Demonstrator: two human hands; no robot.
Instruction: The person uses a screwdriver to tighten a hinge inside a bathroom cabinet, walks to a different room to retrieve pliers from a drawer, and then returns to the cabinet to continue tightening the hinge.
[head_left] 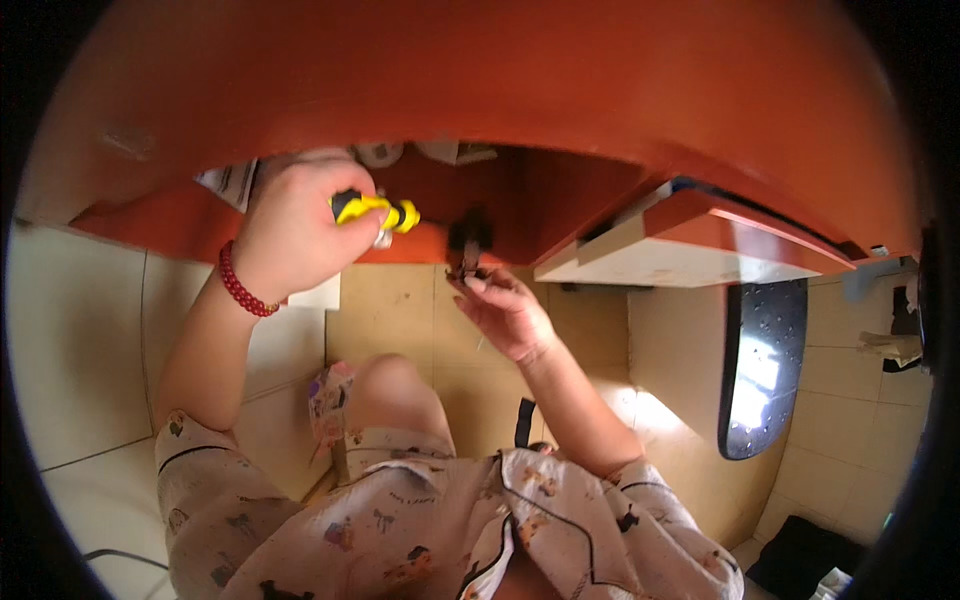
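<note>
Yellow-and-black plastic-handled screwdriver [375, 210] sits just under the edge of the big red-orange wooden cabinet [520, 90], at abt 11 o'clock from pic centre. Left hand [295, 235] is wrapped tight round its handle, fingers closed on it, tip pointing toward 3 o'clock. Red bead bracelet [240, 285] rings that wrist.

Toward 3 o'clock of the tool, near but not touching, hangs a small dark metal fitting [470, 245] on the cabinet's underside. Right hand [505, 310] reaches up to it from 5 o'clock, fingertips pinched together on its lower end; can't tell exactly what part they grip.

Further out: cream-edged red drawer or panel [680, 245] juts at 3 o'clock. Below it, at 4 o'clock, a dark glossy oval panel [765, 365] leans w/ bright reflection. Beige tiled floor [390, 310] underneath all. Person's patterned pale pyjama clothing [420, 520] fills 6 o'clock, bare knee [390, 390] poking up between the arms.
</note>
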